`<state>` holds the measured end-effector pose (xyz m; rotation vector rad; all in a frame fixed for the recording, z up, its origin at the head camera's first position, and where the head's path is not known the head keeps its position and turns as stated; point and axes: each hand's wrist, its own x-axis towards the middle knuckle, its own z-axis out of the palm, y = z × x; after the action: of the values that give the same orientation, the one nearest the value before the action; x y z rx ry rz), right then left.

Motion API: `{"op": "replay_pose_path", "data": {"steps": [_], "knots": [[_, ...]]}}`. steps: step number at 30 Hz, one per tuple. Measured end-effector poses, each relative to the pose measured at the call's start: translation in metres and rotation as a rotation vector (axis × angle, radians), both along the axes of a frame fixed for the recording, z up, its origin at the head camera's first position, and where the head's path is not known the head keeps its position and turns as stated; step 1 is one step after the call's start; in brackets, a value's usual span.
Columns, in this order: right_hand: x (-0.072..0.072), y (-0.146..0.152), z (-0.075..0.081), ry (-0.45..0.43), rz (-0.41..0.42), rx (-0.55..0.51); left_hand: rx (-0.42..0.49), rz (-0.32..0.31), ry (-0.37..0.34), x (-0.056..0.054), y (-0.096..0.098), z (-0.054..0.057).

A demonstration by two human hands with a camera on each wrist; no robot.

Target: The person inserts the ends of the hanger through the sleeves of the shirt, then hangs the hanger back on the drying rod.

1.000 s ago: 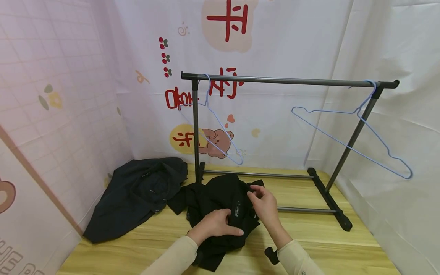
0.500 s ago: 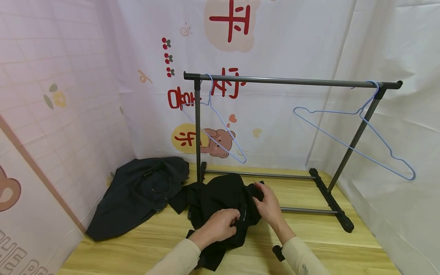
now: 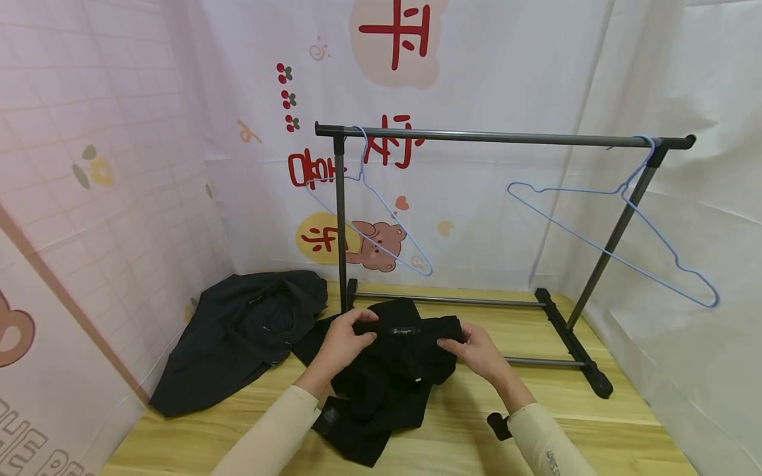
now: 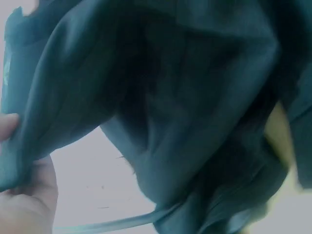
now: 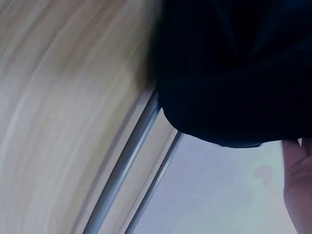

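A crumpled black garment [image 3: 389,377] lies partly on the table, its label-bearing edge raised between both hands. My left hand [image 3: 342,344] pinches that edge on one side, thumb and fingers around the cloth; in the left wrist view the cloth [image 4: 185,97] hangs in folds beside the hand. On the other side my right hand [image 3: 476,350] pinches the same edge, thumb in front. A pale printed label [image 3: 405,330] sits midway along the edge, and a small white button [image 3: 419,379] shows below. In the right wrist view dark cloth [image 5: 239,73] hides most of the fingers.
Another dark garment [image 3: 238,337] lies heaped at the left. Behind stands a clothes rack [image 3: 476,137] with a blue hanger [image 3: 387,205] at its left end and another blue hanger [image 3: 595,248] at its right. A small black object [image 3: 499,426] is beside the right sleeve.
My left hand has moved up and left from the garment's front to its edge. The edge is now spread sideways, its label turned level and facing me. My right hand still holds its side.
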<state>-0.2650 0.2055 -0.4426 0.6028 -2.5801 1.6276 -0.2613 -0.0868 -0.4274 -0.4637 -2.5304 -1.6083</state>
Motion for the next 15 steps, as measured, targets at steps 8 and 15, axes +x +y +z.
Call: {"op": "replay_pose_path", "data": {"steps": [8, 15], "knots": [[0.007, -0.007, 0.007, 0.027, -0.159, -0.092, 0.24, -0.02, -0.36, 0.003, -0.004, -0.018], [0.013, 0.001, 0.017, -0.01, -0.301, -0.033, 0.112, -0.012, -0.338, 0.014, -0.01, -0.026]]}}
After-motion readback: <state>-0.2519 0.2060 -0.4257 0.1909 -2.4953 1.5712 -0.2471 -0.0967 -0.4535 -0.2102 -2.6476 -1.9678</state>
